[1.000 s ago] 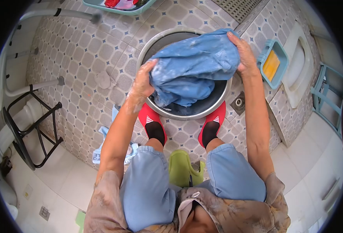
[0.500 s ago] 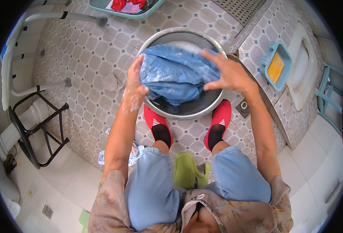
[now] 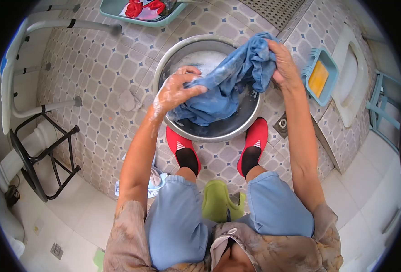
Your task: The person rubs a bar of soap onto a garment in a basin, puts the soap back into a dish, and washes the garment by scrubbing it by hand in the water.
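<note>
A wet blue cloth (image 3: 227, 95) hangs partly lifted over a round metal basin (image 3: 164, 68) with foamy water inside. My right hand (image 3: 285, 63) is closed on the gathered upper end of the cloth, above the basin's right rim. At the left side of the basin, my left hand (image 3: 177, 90), soapy down to the wrist, has its fingers apart with the thumb against the cloth; its palm side is partly hidden. The basin rests on the tiled floor in front of two red shoes (image 3: 257, 133).
Far left stand a black-framed stool (image 3: 51, 156) and a grey-railed chair (image 3: 10, 86). A blue tray (image 3: 164, 20) holds red items at the top. A blue basket (image 3: 329, 88) with something yellow sits right, beside a squat toilet (image 3: 352, 77). A green stool (image 3: 214, 204) is beneath me.
My right hand has closed on the cloth and lifted its right end up and rightward. My left hand has moved inward over the basin, its fingers spread. More foam shows.
</note>
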